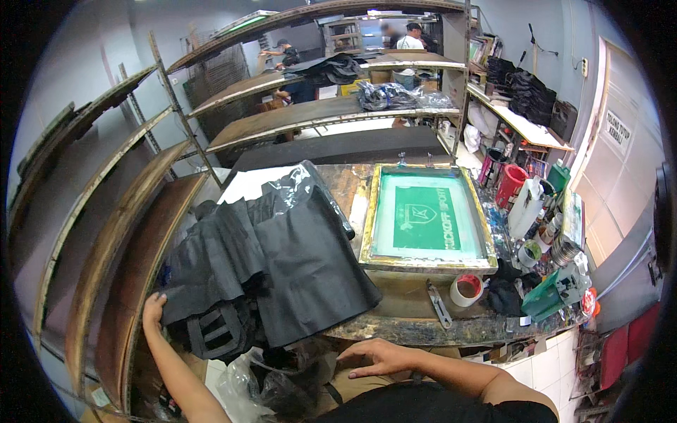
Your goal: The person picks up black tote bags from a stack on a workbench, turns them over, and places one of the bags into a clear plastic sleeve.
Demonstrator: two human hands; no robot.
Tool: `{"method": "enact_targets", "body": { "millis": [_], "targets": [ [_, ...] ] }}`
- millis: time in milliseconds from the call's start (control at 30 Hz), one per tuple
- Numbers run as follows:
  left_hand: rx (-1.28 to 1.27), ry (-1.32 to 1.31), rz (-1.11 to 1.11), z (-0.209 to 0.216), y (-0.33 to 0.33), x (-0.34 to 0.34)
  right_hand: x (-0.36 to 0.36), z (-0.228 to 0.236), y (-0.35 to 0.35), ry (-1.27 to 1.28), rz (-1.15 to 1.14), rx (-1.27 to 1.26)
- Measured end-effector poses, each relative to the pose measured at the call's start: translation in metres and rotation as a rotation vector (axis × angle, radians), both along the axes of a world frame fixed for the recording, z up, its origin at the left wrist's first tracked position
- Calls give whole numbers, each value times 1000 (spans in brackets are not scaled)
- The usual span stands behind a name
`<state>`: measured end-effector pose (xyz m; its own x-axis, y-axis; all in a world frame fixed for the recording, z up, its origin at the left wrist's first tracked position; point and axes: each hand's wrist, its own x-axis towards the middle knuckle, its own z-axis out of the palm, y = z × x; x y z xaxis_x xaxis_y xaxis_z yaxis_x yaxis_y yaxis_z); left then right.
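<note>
At the left side of the worktable, my left hand (154, 310) has its fingers curled at the edge of a black fabric piece (204, 271); the fingertips are partly hidden. This piece lies among a loose heap, with black straps (211, 333) hanging at its lower end. Beside it a larger black fabric sheet (310, 261) drapes over the table's front edge. My right hand (377, 357) is in front of the table, its fingers stretched out and holding nothing. A screen-printing frame (486, 247) with a green mesh and a pale design lies flat on the right part of the table.
A utility knife (438, 304) and a tape roll (465, 289) lie near the front edge. Bottles, a red tub (510, 187) and a green jug (541, 299) crowd the right side. Wooden shelves (127, 282) stand close on the left. Other people work beyond the far rack (331, 109).
</note>
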<state>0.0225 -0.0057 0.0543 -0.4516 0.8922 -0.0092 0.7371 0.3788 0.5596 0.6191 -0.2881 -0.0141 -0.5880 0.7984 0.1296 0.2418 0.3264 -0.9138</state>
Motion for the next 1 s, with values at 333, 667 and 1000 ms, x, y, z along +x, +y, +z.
{"method": "enact_targets", "body": {
  "millis": [333,667,1000],
  "targets": [
    [485,-316,-461,46,16,19,-7,-4,10,-38,-21,4],
    [596,-277,-545,109,44,36,-15,-7,14,-56,-22,-25],
    [268,-102,-47,-41,31,-26,-1,-9,23,-119,-40,-38]
  ]
}}
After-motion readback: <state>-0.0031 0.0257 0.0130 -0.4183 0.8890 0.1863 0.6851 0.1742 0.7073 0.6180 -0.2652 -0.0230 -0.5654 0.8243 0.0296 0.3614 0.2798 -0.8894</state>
